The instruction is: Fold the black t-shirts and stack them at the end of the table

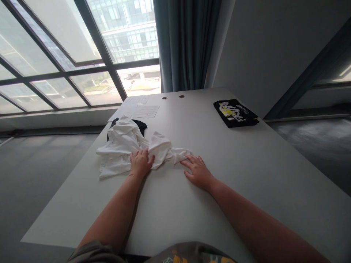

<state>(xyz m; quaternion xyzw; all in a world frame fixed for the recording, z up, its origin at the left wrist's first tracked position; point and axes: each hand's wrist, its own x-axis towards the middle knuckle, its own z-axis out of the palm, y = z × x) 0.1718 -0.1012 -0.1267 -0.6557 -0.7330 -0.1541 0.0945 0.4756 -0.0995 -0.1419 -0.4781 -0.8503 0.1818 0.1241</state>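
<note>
A crumpled white garment (pixel 123 144) lies on the left half of a white table (pixel 246 160). My left hand (pixel 140 162) rests on its near edge with the fingers curled into the cloth. My right hand (pixel 197 171) lies flat on the table with fingers spread, its fingertips touching the right end of the white cloth (pixel 179 153). A dark garment (pixel 139 126) peeks out from under the far side of the white one.
A folded black garment with a yellow and white print (pixel 235 112) lies at the far right of the table. Sheets of paper (pixel 139 109) lie at the far left edge. Behind are large windows (pixel 68 54), a blue curtain (pixel 183 44) and a wall.
</note>
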